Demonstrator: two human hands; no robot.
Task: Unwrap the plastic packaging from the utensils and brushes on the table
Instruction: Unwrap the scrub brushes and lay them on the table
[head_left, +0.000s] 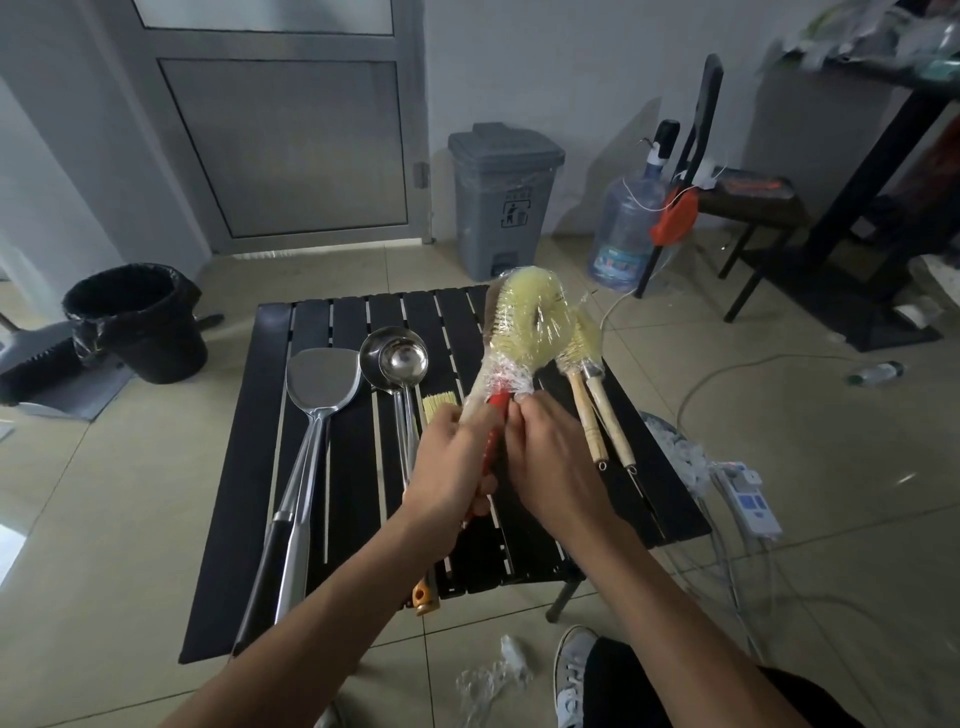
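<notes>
Plastic wrap (501, 376) is still wound tight round the yellow head of the big red-handled brush (524, 332), which is held up over the right side of the black slatted table (249, 467). The red handle is gripped by the left hand (452, 467), fingers curled round it. The film at the brush's neck is being pinched by the fingertips (515, 411) of the right hand (556, 462). So this one is reckoned barely started.

Bare-looking steel is seen on the spatula (322, 384) and two ladles (395, 358) lying to the left. No film is spotted on the small brush (439, 408) beside them either. For the thin wooden-handled brushes (587, 395) on the right, it can't be told whether any wrap is left. Some crumpled film (493, 675) is lying on the near floor by a shoe (571, 675), so a fair bit looks done already.
</notes>
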